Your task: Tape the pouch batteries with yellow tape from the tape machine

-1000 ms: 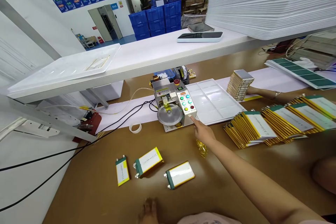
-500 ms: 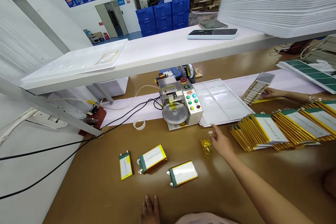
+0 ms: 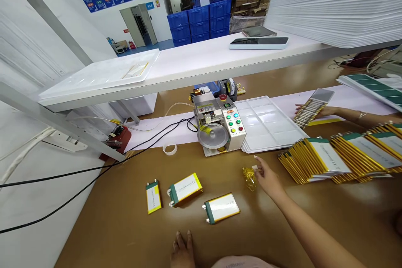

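My right hand reaches over the brown table, fingers loosely spread, fingertips touching a crumpled wad of yellow tape. It holds nothing that I can see. My left hand lies flat near the table's front edge, fingers apart, empty. Three flat battery packs lie ahead of it: a small one, a middle one and a right one. Behind them stands a small metal tape machine with coloured buttons and a round disc.
A white compartment tray sits right of the machine. Rows of yellow-edged battery packs lean at the right. Another person's hand holds a stack of cells. A white shelf overhangs the table; black cables run left.
My right hand drew back from the machine's buttons toward me, down to the yellow tape wad. The other person's stack tipped over flat. My left hand came further into view.
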`<state>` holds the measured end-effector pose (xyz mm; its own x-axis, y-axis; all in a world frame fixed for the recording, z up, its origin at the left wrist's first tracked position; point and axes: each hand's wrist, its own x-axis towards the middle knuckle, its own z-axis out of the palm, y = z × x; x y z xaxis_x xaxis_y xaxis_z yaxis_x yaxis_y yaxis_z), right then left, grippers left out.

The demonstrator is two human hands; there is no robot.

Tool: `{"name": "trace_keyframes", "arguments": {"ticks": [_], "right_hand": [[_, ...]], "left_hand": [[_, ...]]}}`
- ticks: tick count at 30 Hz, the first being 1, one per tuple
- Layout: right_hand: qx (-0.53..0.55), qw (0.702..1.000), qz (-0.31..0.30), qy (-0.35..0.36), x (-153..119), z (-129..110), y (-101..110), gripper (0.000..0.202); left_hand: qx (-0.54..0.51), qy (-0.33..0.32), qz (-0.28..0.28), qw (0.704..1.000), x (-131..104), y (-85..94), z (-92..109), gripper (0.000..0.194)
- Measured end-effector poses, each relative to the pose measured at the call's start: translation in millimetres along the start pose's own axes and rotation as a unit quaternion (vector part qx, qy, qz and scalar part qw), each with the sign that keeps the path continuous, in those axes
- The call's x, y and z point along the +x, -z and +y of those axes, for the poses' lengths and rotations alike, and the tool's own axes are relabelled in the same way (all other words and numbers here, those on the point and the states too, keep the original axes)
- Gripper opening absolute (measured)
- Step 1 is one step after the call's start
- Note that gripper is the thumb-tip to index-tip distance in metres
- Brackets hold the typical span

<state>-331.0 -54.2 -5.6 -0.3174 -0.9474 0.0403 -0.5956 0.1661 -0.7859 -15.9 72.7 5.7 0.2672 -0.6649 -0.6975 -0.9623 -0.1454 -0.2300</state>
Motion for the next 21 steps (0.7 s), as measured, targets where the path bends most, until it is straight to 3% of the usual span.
{"name": "trace_keyframes", "arguments": {"ticks": [5, 14, 21], "right_hand": [[0.012, 1.000, -0.009, 0.018, -4, 6, -7, 0.051], [0.011, 0.999, -0.043, 0.005, -10, 11, -10, 0.050], [0.011, 0.999, -0.045, 0.012, -14, 17, -14, 0.049]], "left_hand": [[-0.011, 0.001, 0.021, 1.000, 1, -2.3, -1, 0.085], [-0.016, 0.007, 0.021, 1.000, -6, 9.7, 3, 0.085], [-0.026, 0.005, 0.038, 0.999, -1, 3.3, 2, 0.084]]}}
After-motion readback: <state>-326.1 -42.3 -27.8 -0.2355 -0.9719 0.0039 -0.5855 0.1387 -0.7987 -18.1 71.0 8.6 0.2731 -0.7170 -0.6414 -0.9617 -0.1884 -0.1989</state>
